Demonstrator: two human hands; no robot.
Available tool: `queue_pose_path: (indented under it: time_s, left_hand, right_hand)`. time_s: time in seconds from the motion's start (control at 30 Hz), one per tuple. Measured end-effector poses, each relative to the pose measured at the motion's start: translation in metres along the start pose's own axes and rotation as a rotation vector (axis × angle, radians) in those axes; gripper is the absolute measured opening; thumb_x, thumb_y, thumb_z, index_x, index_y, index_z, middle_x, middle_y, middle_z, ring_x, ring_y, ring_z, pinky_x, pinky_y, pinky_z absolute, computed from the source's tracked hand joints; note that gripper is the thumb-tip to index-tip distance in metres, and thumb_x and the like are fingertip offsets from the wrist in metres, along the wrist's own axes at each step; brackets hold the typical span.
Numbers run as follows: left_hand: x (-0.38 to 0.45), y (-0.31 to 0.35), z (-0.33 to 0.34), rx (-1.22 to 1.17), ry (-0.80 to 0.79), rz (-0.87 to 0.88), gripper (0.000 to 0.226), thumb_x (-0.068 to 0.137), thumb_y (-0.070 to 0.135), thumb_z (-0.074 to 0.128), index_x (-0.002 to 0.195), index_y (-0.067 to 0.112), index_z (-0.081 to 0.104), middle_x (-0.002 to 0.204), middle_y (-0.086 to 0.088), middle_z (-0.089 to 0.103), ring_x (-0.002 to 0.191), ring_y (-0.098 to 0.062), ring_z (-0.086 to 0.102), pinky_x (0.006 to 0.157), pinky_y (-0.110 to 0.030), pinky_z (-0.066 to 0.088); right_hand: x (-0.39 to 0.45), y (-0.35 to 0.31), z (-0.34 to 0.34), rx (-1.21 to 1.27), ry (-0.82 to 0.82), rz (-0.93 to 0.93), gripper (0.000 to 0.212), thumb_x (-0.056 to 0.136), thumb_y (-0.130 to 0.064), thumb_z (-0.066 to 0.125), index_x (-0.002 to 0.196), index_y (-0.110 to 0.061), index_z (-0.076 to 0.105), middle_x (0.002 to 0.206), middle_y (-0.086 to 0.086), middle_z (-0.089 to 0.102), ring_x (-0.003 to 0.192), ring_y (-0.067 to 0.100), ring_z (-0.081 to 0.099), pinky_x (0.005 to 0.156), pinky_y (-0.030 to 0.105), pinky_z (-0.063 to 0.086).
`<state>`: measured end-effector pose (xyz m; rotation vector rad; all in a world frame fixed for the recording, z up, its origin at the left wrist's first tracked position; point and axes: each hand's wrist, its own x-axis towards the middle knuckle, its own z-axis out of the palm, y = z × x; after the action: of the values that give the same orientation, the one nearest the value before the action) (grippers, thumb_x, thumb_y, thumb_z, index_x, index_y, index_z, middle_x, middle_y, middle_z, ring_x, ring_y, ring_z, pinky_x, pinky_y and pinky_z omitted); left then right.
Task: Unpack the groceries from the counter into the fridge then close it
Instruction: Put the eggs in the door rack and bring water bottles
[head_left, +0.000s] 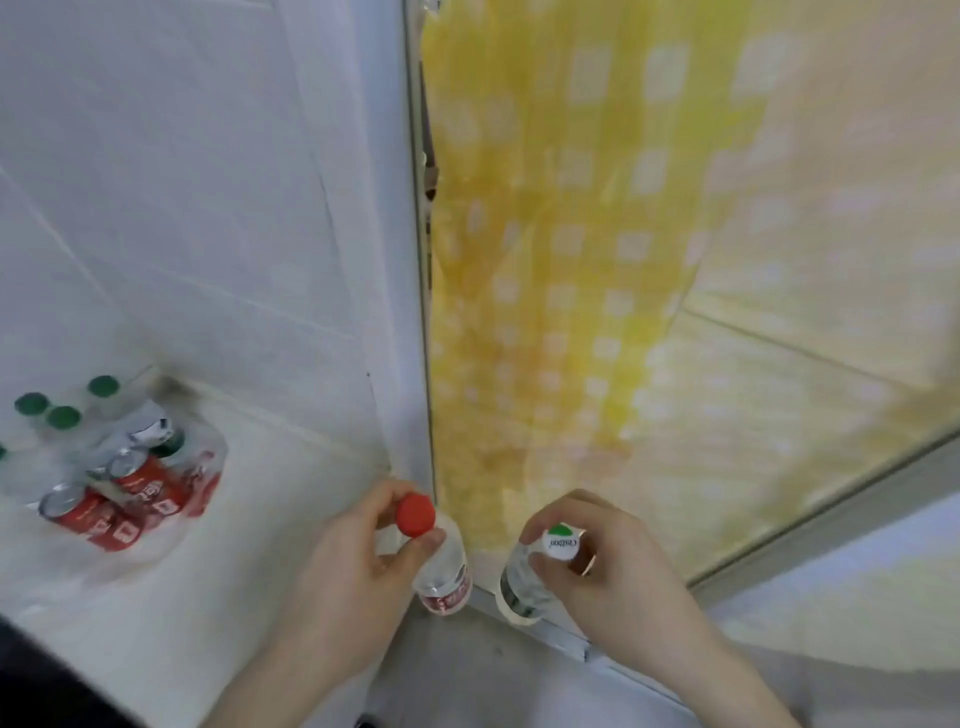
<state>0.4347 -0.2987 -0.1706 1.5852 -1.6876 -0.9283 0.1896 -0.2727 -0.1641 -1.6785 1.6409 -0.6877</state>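
My left hand (358, 561) pinches the neck of a clear water bottle with a red cap (441, 566), held upright at the bottom centre. My right hand (602, 566) grips a second clear bottle with a white and green cap (524, 582) just to its right. Both bottles hang over the gap between the white counter (249, 519) and the window frame. On the counter at the left lies a plastic bag (124, 488) holding red drink cans and green-capped bottles. No fridge is in view.
A white tiled wall (182, 208) rises behind the counter. A yellow checked curtain (571, 260) covers the window at centre and right, with a metal frame (423, 312) running down beside it. A dark sleeve shows at the bottom left corner.
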Motion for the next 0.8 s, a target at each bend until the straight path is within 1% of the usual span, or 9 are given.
queue_pose_path:
  time_s: [0.07, 0.13, 0.17, 0.23, 0.3, 0.4, 0.47, 0.6, 0.8]
  left_hand:
    - [0.006, 0.016, 0.027, 0.024, -0.073, 0.032, 0.023, 0.086, 0.037, 0.078, 0.102, 0.041, 0.063, 0.099, 0.033, 0.069, 0.097, 0.017, 0.061, 0.074, -0.001, 0.042]
    - [0.015, 0.032, 0.055, 0.018, -0.169, 0.074, 0.023, 0.086, 0.039, 0.077, 0.104, 0.040, 0.062, 0.102, 0.033, 0.069, 0.101, 0.015, 0.060, 0.081, -0.007, 0.044]
    - [0.019, 0.040, 0.068, 0.009, -0.220, 0.098, 0.024, 0.087, 0.038, 0.078, 0.104, 0.040, 0.061, 0.103, 0.034, 0.068, 0.102, 0.013, 0.061, 0.082, -0.009, 0.045]
    - [0.026, 0.057, 0.094, -0.004, -0.312, 0.149, 0.025, 0.086, 0.038, 0.079, 0.104, 0.039, 0.061, 0.104, 0.034, 0.066, 0.099, 0.008, 0.062, 0.081, -0.013, 0.049]
    - [0.034, 0.073, 0.119, 0.001, -0.409, 0.229, 0.029, 0.086, 0.037, 0.079, 0.107, 0.038, 0.059, 0.107, 0.031, 0.066, 0.101, 0.006, 0.063, 0.079, -0.022, 0.053]
    - [0.048, 0.099, 0.158, 0.000, -0.561, 0.373, 0.032, 0.084, 0.028, 0.080, 0.106, 0.037, 0.059, 0.108, 0.024, 0.068, 0.107, 0.004, 0.063, 0.069, -0.017, 0.053]
    - [0.055, 0.116, 0.183, -0.036, -0.670, 0.438, 0.036, 0.084, 0.021, 0.082, 0.102, 0.041, 0.058, 0.110, 0.026, 0.069, 0.107, 0.006, 0.063, 0.064, -0.016, 0.055]
    - [0.063, 0.149, 0.226, -0.082, -0.844, 0.596, 0.043, 0.083, 0.016, 0.082, 0.101, 0.044, 0.056, 0.109, 0.028, 0.069, 0.105, 0.007, 0.064, 0.064, -0.014, 0.056]
    - [0.049, 0.193, 0.277, -0.191, -1.081, 0.713, 0.035, 0.084, 0.022, 0.081, 0.106, 0.039, 0.060, 0.111, 0.024, 0.071, 0.107, 0.000, 0.065, 0.070, -0.025, 0.058]
  right_hand:
    - [-0.016, 0.019, -0.020, 0.015, 0.053, 0.043, 0.020, 0.081, -0.029, 0.070, 0.097, -0.040, 0.070, 0.107, -0.018, 0.064, 0.065, 0.013, 0.061, 0.064, 0.025, 0.048]
    - [-0.032, 0.035, -0.037, 0.022, 0.123, 0.093, 0.020, 0.082, -0.028, 0.071, 0.096, -0.041, 0.070, 0.106, -0.017, 0.065, 0.069, 0.012, 0.061, 0.065, 0.023, 0.046]
    - [-0.041, 0.043, -0.045, 0.029, 0.162, 0.120, 0.019, 0.082, -0.028, 0.071, 0.095, -0.042, 0.069, 0.105, -0.016, 0.065, 0.070, 0.011, 0.061, 0.065, 0.021, 0.045]
    - [-0.060, 0.055, -0.060, 0.052, 0.253, 0.181, 0.019, 0.081, -0.028, 0.068, 0.093, -0.042, 0.069, 0.102, -0.015, 0.065, 0.073, 0.009, 0.062, 0.066, 0.018, 0.044]
    - [-0.078, 0.065, -0.073, 0.073, 0.354, 0.251, 0.019, 0.083, -0.024, 0.069, 0.092, -0.040, 0.069, 0.101, -0.014, 0.066, 0.078, 0.008, 0.063, 0.067, 0.014, 0.043]
    - [-0.103, 0.076, -0.092, 0.100, 0.531, 0.370, 0.020, 0.086, -0.020, 0.070, 0.090, -0.039, 0.069, 0.099, -0.014, 0.067, 0.078, 0.009, 0.064, 0.067, 0.013, 0.045]
    - [-0.119, 0.079, -0.101, 0.094, 0.659, 0.448, 0.024, 0.087, -0.016, 0.070, 0.087, -0.040, 0.068, 0.098, -0.013, 0.067, 0.079, 0.009, 0.065, 0.068, 0.015, 0.045]
    - [-0.148, 0.076, -0.115, 0.084, 0.916, 0.576, 0.025, 0.087, -0.012, 0.069, 0.082, -0.036, 0.067, 0.091, -0.015, 0.066, 0.074, 0.007, 0.064, 0.063, 0.010, 0.042]
    - [-0.197, 0.064, -0.121, 0.154, 1.298, 0.738, 0.024, 0.085, -0.005, 0.067, 0.088, -0.029, 0.069, 0.084, -0.009, 0.069, 0.062, 0.005, 0.058, 0.056, 0.012, 0.041]
